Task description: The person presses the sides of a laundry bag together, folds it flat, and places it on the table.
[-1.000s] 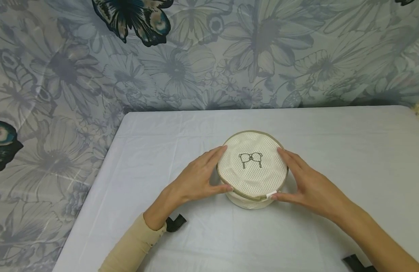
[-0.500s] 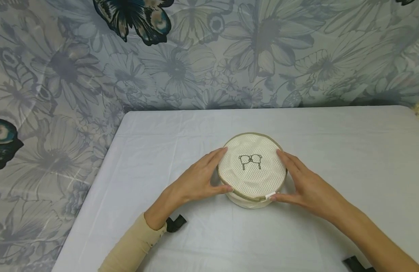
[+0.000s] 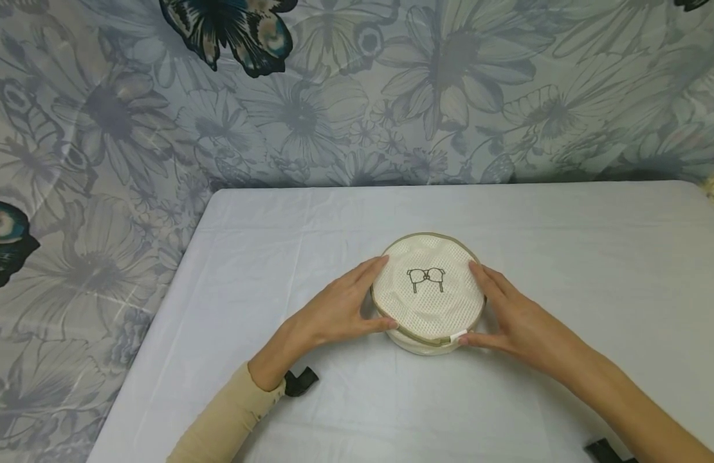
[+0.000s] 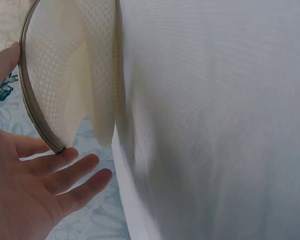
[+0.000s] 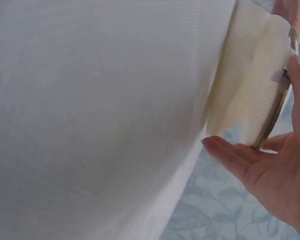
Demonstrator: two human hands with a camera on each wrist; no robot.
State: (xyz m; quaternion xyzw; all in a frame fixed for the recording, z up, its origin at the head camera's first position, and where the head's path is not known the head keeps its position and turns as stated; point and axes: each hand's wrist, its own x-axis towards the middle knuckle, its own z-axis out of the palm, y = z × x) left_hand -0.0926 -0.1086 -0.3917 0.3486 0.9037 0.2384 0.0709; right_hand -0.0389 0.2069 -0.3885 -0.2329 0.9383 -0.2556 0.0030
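On a white-covered table (image 3: 276, 257), between two hands, stands a round cream mesh bag (image 3: 435, 310), its top face uppermost and edged by an olive-brown zip (image 3: 429, 234). Dark outlined spectacles (image 3: 426, 276) mark this face; a white tab (image 3: 458, 335) lies at the zip's near right, beside the right thumb. The wrist views show the mesh walls slack and folded below the zip.

The left hand (image 3: 334, 308) touches the bag's left side, thumb at the near edge and index finger farther back; its fingers (image 4: 85, 192) are spread and nearly straight. The right hand (image 3: 516, 321) mirrors it on the right side, thumb apart, fingers (image 5: 235, 160) extended and close together. How firmly either hand presses cannot be told.

A beige sleeve (image 3: 229, 411) covers the left forearm, a black strap (image 3: 302, 382) beside its cuff; a second black piece (image 3: 604, 450) shows near the right forearm. Behind the table, a grey floral covering (image 3: 299, 119) bears dark butterflies (image 3: 241, 35).
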